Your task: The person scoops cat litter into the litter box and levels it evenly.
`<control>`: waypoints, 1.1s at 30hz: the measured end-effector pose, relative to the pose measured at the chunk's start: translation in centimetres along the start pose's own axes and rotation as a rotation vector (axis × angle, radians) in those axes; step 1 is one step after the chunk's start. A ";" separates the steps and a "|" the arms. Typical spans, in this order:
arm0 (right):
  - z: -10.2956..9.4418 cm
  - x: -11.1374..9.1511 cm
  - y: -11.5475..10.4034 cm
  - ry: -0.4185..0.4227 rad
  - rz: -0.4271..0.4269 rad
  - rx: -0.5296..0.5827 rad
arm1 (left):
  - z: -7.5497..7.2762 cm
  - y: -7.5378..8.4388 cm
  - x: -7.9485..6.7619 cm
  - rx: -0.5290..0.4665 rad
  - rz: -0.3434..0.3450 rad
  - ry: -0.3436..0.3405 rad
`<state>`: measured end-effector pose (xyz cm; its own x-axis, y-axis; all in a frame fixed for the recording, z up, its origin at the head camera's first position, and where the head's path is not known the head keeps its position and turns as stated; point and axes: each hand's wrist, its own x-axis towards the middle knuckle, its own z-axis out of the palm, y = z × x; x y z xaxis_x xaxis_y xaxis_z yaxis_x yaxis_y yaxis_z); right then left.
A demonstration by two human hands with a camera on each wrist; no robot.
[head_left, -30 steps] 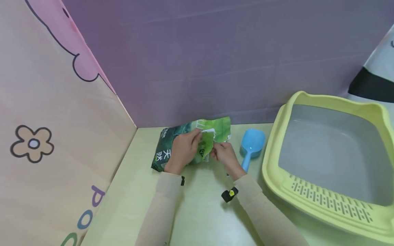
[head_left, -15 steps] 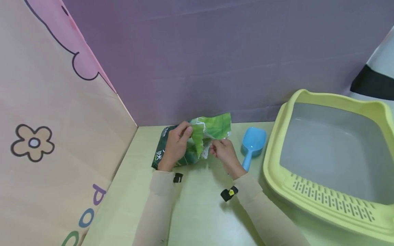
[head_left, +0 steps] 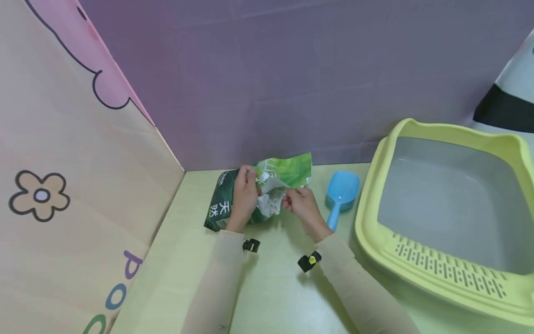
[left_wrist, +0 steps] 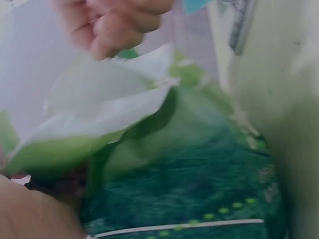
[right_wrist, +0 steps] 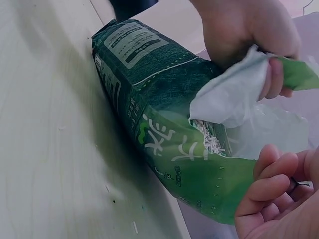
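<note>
Right wrist view: the green bag (right_wrist: 169, 107) reads 天然 in pale characters; its smaller print is illegible. Pale pellets (right_wrist: 212, 139) show in its torn mouth. The left hand (head_left: 245, 195) has its grip clamped on the torn flap (right_wrist: 227, 97); the right hand (head_left: 304, 208) appears to pinch the bag's edge, its fingers partly hiding the contact. Head view: the bag lies on the worktop (head_left: 275, 283), left of the yellow tray (head_left: 459, 129). Just left of the tray, a blue scoop (head_left: 343, 188) stands between. Far left of the tray, a panel (head_left: 96, 176) carries coloured letters (head_left: 133, 257); behind the tray rises a purple wall (head_left: 271, 83).
</note>
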<state>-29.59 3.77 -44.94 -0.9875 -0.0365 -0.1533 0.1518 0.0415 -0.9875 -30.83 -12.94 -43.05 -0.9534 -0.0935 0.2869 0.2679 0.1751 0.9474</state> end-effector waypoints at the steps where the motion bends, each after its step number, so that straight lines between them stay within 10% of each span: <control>1: 0.0 0.0 0.0 0.000 -0.001 -0.002 | 0.2 -0.2 -0.1 0.025 0.015 0.011; 15: 0.0 0.1 -0.2 -0.004 0.004 -0.006 | -0.9 -1.2 0.0 0.502 0.214 -0.118; 26: -0.3 0.2 -0.2 0.010 -0.017 -0.030 | -0.9 -1.6 0.8 0.615 0.401 -0.067; 33: -1.5 0.3 -0.3 -0.020 -0.105 -0.351 | -0.6 -1.4 0.6 0.655 0.452 -0.019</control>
<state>-29.96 5.25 -44.63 -0.9954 -0.0784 -0.0556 0.0220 0.3770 -0.9260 -31.72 -13.79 -44.13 -0.7759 0.1400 0.6151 0.4987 0.7331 0.4623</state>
